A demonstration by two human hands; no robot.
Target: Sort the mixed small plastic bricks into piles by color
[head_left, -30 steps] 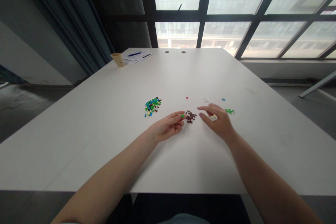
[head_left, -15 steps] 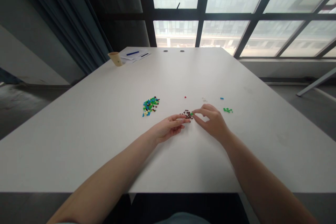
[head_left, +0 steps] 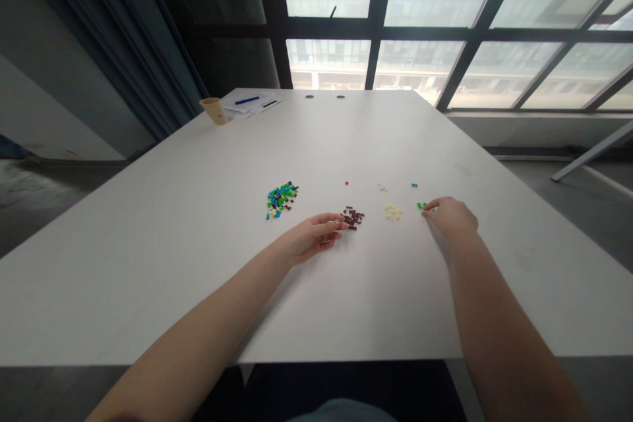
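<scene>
My left hand (head_left: 316,235) is closed, thumb and fingers pinched on a small brown brick (head_left: 353,228) that sticks out past the fingertips. It hovers at the near left side of a pile of brown bricks (head_left: 354,215). Farther right, my right hand (head_left: 449,214) pinches a small green brick (head_left: 424,211) at the green brick group (head_left: 420,205), partly covering that group. Between the two hands lies a patch of pale yellow bricks (head_left: 393,212). A mixed heap of green, blue, brown and yellow bricks (head_left: 281,199) spreads beyond my left hand, to the left.
Behind the piles lie a red brick (head_left: 347,182), a few whitish pieces (head_left: 382,188) and a blue brick (head_left: 414,185). A paper cup (head_left: 214,111) and paper sheets (head_left: 237,105) with a blue pen (head_left: 247,100) sit at the white table's (head_left: 336,142) far left.
My right hand has moved right with a green brick, from the brown pile to the green group, uncovering the pale yellow bricks. My left hand has shifted slightly left.
</scene>
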